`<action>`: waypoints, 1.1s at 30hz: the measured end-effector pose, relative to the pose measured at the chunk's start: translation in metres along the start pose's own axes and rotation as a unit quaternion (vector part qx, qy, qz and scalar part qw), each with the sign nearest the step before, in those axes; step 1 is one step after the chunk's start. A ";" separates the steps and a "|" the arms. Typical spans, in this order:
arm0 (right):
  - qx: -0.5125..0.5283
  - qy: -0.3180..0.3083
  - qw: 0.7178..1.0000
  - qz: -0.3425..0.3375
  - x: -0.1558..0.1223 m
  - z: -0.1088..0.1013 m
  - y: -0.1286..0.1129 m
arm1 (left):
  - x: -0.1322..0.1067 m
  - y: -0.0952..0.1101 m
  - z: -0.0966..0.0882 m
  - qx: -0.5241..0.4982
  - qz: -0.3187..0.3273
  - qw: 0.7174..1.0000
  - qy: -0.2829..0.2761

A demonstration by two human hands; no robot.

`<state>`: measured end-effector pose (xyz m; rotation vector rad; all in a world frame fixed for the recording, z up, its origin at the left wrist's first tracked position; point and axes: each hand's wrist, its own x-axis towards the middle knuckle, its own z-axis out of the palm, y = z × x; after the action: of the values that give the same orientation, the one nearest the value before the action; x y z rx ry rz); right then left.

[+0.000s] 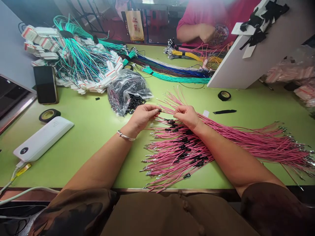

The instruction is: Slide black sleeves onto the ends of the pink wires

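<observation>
My left hand (142,117) pinches a small black sleeve at the end of a pink wire, fingers closed. My right hand (186,115) is closed in a pinch on the same pink wire (167,110), a short way to the right. Both hands hover over a wide pile of pink wires (246,141) with metal terminals, spread across the green table (93,124). Many of the wires near me carry short black sleeves (189,154). A clear plastic bag of black sleeves (126,91) lies just beyond my left hand.
A white power bank (43,137), black tape rolls (49,114) (224,95) and a phone (45,84) sit around. Teal wires with white connectors (73,59) heap at far left. Blue, teal and yellow bundles (177,70) lie across. A person in pink (209,23) works opposite, beside a white board (246,62).
</observation>
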<state>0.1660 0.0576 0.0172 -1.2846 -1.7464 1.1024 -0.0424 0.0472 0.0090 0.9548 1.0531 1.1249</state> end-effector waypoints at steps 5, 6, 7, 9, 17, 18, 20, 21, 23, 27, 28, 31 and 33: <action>-0.054 -0.010 0.998 -0.013 -0.002 0.000 0.000 | -0.003 0.000 0.001 0.058 0.019 0.998 -0.015; -0.063 -0.009 0.998 -0.015 -0.002 0.000 0.000 | -0.004 0.000 0.002 0.070 0.021 0.997 -0.016; -0.070 -0.007 0.997 -0.016 -0.002 0.000 0.000 | -0.004 0.000 0.002 0.080 0.024 0.996 -0.016; -0.070 0.000 0.997 -0.020 -0.002 0.000 -0.001 | -0.004 0.001 0.001 0.086 0.029 0.996 -0.009; -0.068 0.014 0.997 -0.025 0.001 -0.002 0.005 | -0.003 0.001 0.000 0.064 0.019 0.998 -0.002; -0.071 0.014 0.997 -0.026 0.001 -0.002 0.006 | -0.004 0.002 0.001 0.070 0.021 0.997 -0.003; -0.074 0.014 0.997 -0.028 0.001 -0.002 0.007 | -0.004 0.002 0.002 0.076 0.024 0.997 -0.001; -0.077 0.013 0.997 -0.029 0.001 -0.002 0.007 | -0.005 0.002 0.002 0.075 0.024 0.997 0.001; -0.087 0.011 0.996 -0.032 0.000 -0.001 0.006 | -0.005 0.003 0.002 0.069 0.020 0.997 0.004; -0.116 0.005 0.993 -0.026 -0.002 -0.001 0.004 | -0.004 0.002 0.001 0.058 0.005 0.998 0.000; -0.117 0.002 0.993 -0.026 -0.002 -0.001 0.004 | -0.005 0.002 0.001 0.058 0.008 0.998 -0.002; -0.095 -0.004 0.995 -0.037 -0.002 -0.002 0.004 | -0.005 0.004 0.001 0.095 0.030 0.995 -0.015; -0.064 -0.008 0.997 -0.041 -0.001 -0.002 0.003 | -0.006 0.005 0.003 0.145 0.044 0.988 -0.022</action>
<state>0.1696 0.0575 0.0151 -1.2702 -1.8905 0.9698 -0.0409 0.0419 0.0157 1.2617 1.1683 1.0331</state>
